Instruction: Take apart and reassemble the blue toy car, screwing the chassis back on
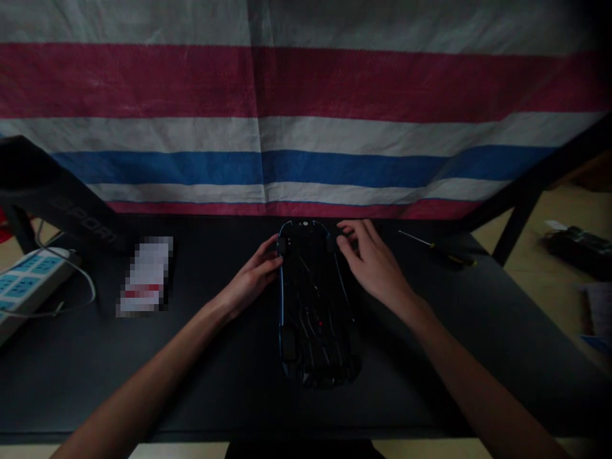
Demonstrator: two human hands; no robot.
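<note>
A dark toy car is seen lying underside up at the middle of the black table, its long axis pointed away from the body, between the 2 hands. The left hand is set against the car's far left side, thumb and fingertips brought to the edge; whether it is gripped or merely steadied there cannot be told. The right hand is held just beside the far right corner, its fingers loosely bent and parted, with nothing grasped; a narrow gap appears to be left between them and the car.

The step in hand is judged to be the placing or steadying of the overturned car. If it is to be lifted or turned, the right fingers would need to be brought in against its side, so that the weight is shared by 2 hands.

"SPORT" can be read in dim letters on the dark object at the left. The pale item beside it is blurred into blocks, a red band being all that is shown of any print. No brand can be made out on the car, on the white power strip or on the screwdriver laid at the right.
</note>
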